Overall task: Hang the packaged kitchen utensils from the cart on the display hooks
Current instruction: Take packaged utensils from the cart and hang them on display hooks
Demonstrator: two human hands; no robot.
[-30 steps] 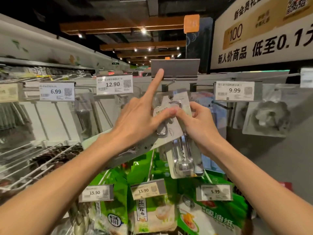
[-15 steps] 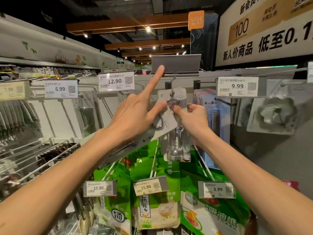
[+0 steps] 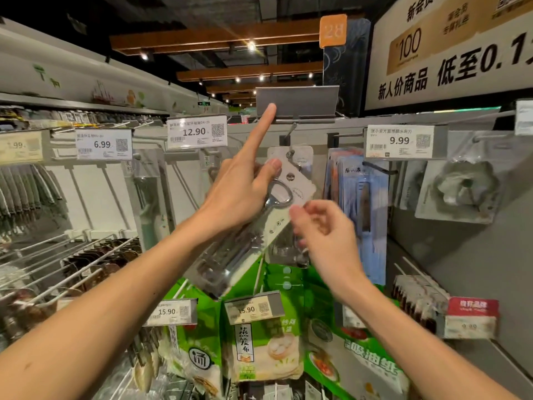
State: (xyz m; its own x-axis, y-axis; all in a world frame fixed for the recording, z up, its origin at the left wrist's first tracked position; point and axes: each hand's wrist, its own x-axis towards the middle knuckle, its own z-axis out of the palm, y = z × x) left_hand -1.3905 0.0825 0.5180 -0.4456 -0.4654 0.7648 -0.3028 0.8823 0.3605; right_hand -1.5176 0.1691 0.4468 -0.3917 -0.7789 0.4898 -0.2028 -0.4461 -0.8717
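- Left hand (image 3: pixel 239 194): my fingers grip the packaged bottle opener (image 3: pixel 300 189). The thumb presses on the front of the card and the other fingers are curled behind it. Only the forefinger is straight, pointing upward.
- Blank label holder (image 3: pixel 302 102): a grey strip above my left fingers. The forefinger tip lies at its lower left edge; I cannot tell whether they touch.
- Packaged bottle opener: tilted, not on a hook. The white card end lies just right of my left thumb, and the clear blister end runs down and left beneath my left wrist.
- Right hand (image 3: pixel 326 226): below and right of my left fingers. Its fingers are loosely curled and hold nothing. The thumb tip is just beside the lower edge of the card, and blur hides any contact.
- Hung package (image 3: pixel 304 157): behind the held card, just beyond my left thumb. It hangs upright by its hole from the display hook (image 3: pixel 289 134).
- Display hook: projects from the back panel under the label holder, above both hands.
- 12.90 price tag (image 3: pixel 197 131): left of my forefinger.
- 9.99 price tag (image 3: pixel 399 140): up and right of my right fingers.
- Green packets (image 3: pixel 259 342): hang below both wrists.
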